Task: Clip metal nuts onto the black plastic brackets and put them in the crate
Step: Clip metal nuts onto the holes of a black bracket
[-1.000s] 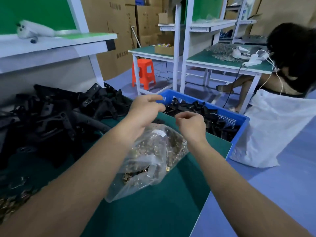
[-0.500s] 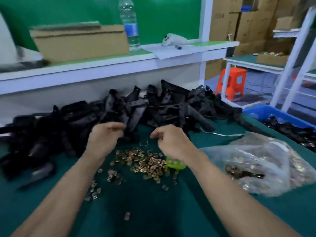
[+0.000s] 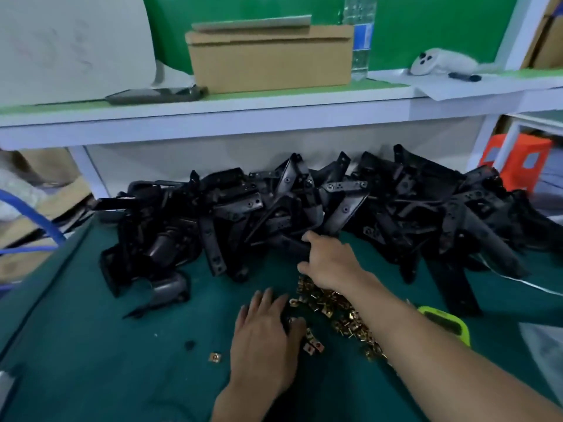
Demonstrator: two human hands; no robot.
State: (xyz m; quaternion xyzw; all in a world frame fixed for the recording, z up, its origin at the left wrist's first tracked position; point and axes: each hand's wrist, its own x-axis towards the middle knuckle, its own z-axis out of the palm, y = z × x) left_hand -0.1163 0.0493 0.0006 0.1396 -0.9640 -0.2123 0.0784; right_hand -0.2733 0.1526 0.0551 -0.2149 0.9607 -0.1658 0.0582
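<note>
Behind the metal nuts (image 3: 335, 312), brackets (image 3: 304, 202) heap left to right.

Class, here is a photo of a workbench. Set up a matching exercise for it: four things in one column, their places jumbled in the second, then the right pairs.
Things
1. cardboard box
2. metal nuts
3. black brackets
4. orange stool

Places
A. scattered loose on the green mat, near the front
B. heaped along the back of the table
C. on the shelf, next to the water bottle
D. at the far right, beyond the table

Pairs: 1-C, 2-A, 3-B, 4-D
</note>
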